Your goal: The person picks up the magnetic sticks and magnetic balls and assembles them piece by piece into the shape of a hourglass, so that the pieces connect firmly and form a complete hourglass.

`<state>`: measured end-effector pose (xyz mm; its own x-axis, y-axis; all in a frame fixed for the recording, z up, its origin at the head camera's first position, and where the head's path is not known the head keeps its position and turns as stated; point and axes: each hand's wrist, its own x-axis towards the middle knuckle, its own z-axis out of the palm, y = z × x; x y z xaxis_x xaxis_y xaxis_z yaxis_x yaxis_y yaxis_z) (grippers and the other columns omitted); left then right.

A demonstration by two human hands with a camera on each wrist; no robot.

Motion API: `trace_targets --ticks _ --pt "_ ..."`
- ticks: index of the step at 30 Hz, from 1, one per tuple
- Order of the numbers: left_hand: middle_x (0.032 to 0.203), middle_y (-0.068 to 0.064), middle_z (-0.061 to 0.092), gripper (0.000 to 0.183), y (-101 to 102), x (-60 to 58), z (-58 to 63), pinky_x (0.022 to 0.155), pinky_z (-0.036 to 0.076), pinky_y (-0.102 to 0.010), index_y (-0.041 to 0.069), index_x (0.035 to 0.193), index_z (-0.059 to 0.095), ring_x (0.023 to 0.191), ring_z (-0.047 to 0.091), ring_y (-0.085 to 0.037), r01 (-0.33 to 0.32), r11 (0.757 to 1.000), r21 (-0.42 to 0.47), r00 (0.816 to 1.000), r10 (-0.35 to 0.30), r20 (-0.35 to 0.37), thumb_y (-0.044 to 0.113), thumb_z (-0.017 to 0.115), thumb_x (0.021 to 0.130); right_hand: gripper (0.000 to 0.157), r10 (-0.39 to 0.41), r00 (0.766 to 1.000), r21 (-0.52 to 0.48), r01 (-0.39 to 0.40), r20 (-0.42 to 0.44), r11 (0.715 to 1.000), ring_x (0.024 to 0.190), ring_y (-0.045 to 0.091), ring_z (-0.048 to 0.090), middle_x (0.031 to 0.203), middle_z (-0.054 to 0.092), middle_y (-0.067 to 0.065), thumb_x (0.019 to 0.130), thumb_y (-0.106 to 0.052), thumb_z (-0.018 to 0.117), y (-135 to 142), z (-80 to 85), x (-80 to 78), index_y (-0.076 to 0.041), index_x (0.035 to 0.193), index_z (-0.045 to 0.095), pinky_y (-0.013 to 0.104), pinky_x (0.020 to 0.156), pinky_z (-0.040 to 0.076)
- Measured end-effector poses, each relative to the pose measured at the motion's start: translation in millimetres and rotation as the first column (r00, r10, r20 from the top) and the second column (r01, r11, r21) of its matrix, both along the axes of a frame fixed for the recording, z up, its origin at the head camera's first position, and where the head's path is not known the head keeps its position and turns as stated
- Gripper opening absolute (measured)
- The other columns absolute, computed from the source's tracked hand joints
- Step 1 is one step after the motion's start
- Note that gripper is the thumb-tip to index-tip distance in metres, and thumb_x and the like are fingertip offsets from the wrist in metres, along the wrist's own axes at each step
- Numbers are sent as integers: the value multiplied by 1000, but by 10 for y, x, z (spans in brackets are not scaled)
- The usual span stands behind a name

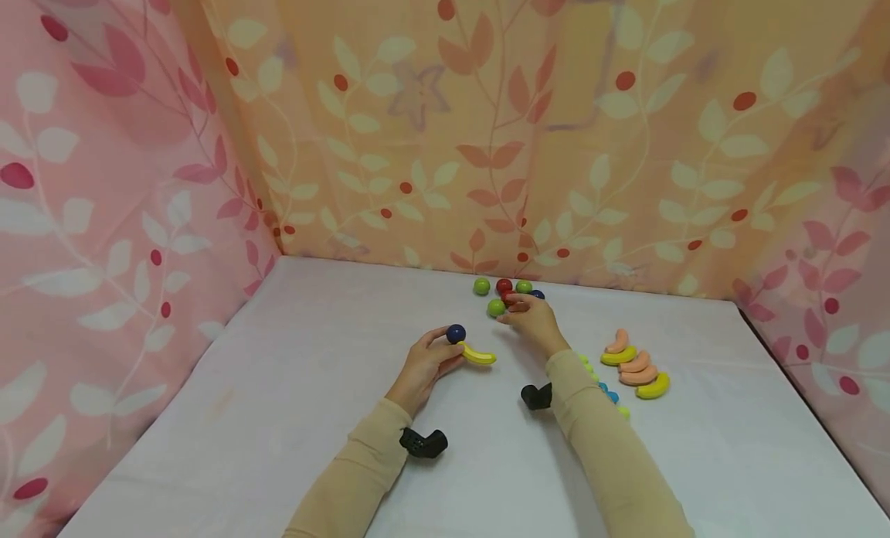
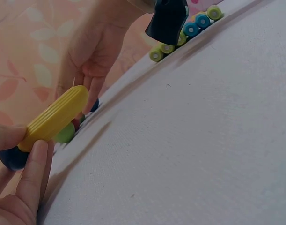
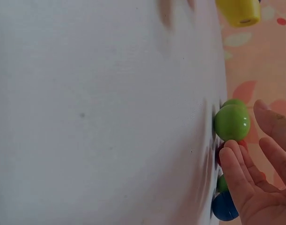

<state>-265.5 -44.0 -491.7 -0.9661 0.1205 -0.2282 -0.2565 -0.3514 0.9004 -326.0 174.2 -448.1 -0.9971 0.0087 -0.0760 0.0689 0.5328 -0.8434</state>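
Yellow toy banana [image 1: 480, 357] is sticking out of the left hand [image 1: 426, 364], pinched at one end along with a dark blue ball [image 1: 456, 334], its long axis pointing away from those fingertips toward the right-hand side. Right hand [image 1: 535, 323] is hovering with thumb and fingers parted, apparently holding nothing, while the closest green ball [image 1: 496, 308] is sitting just off its fingertips, roughly in line with that gap (can't tell if they're touching). Imo the next move is hinging on that gap, since the green one is lying beyond the left grip and the right hand is clearly nearer.
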Motion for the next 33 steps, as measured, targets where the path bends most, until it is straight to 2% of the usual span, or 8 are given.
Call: trace_targets --ticks 6,10,13,17,21,26,30,33 --pt "124 -20 60 58 -4 9 -5 87 59 -26 4 141 49 99 68 -17 -3 1000 -17 1000 4 29 -4 70 87 57 6 997 -19 -5 73 1000 97 22 60 116 63 14 86 -22 79 -36 -17 -55 -10 138 58 24 79 52" --pt "124 -20 61 59 -3 8 -32 86 59 -26 2 141 48 97 68 -16 -2 1000 -27 1000 3 29 -4 69 87 58 -10 993 -34 14 121 999 96 19 62 119 63 14 86 -23 79 -66 -46 -78 -11 139 57 26 85 56" --pt "124 -21 61 59 1 6 -34 88 59 -27 2 142 47 98 67 -16 5 1000 -24 1000 -4 19 -4 69 88 58 -11 994 -28 15 111 999 97 18 63 124 63 16 86 -21 78 -82 -48 -99 -9 139 57 28 88 58" --pt "126 -22 60 59 3 1 -13 91 58 -29 2 143 46 98 67 -16 11 1000 -17 1000 -11 8 -3 69 89 60 3 997 28 -5 79 1000 87 15 62 121 66 17 85 -21 79 -116 -19 -145 -7 139 57 23 79 56" --pt "128 -22 59 59 0 9 -1 91 58 -29 2 143 45 98 67 -16 11 1000 -13 1000 -10 10 -3 68 89 60 34 997 115 -43 76 992 75 13 60 113 67 16 86 -24 79 -182 13 -184 -8 139 57 18 69 49" --pt "125 -21 60 59 0 13 1 89 59 -28 2 143 46 97 67 -16 2 1000 -8 1000 -2 18 -3 68 89 50 94 994 207 -104 59 973 71 11 58 112 68 17 88 -24 76 -269 41 -197 -6 133 63 18 65 45" --pt "124 -21 60 59 -5 10 6 89 59 -28 2 143 46 98 67 -16 -3 1000 -4 1000 3 13 -3 69 89 43 82 994 163 -93 72 982 76 12 59 118 67 16 88 -20 75 -286 46 -193 -3 127 66 18 67 48" --pt "123 -20 60 59 -19 6 1 88 59 -27 3 143 46 97 67 -16 -7 1000 3 1000 7 11 -3 68 89 41 55 992 99 -67 116 993 81 14 63 121 68 15 88 -19 76 -265 31 -164 -2 124 68 21 76 53"
